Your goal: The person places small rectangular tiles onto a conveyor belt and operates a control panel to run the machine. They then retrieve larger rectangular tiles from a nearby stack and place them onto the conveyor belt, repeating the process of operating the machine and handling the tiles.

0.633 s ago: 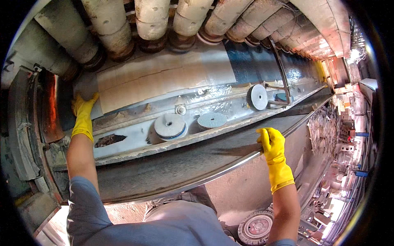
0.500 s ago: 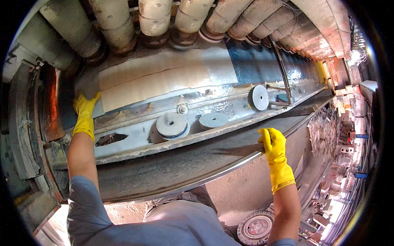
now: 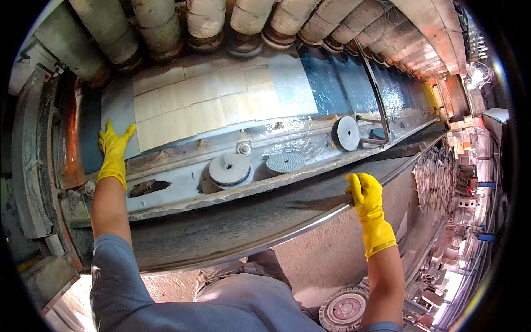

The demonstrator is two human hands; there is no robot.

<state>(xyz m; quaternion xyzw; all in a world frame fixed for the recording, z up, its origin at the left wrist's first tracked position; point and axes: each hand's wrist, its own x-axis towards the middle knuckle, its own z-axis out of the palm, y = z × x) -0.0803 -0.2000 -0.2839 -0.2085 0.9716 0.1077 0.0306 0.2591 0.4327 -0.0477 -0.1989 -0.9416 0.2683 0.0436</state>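
Observation:
My left hand (image 3: 114, 149), in a yellow rubber glove, lies with spread fingers on a pale grey sheet (image 3: 117, 99). Its thumb points toward the left edge of a patch of beige rectangular tiles (image 3: 177, 123), set close together in staggered rows. My right hand (image 3: 367, 195), gloved alike, is curled closed at the metal rail (image 3: 310, 222) along the near edge of the dark trough. Whether its fingers grip the rail or something else is hidden.
Pale round discs (image 3: 229, 169) and a textured disc (image 3: 286, 163) lie on the ledge; another disc (image 3: 348, 133) leans by a metal bracket (image 3: 376, 91). Thick cylindrical columns (image 3: 206, 19) hang over the wet blue-grey bed (image 3: 337, 83). A wheel (image 3: 345, 309) stands below.
The tiles, smeared before, now show sharp joints and look brighter. The whole view has shifted slightly. Both hands keep nearly the same places and poses.

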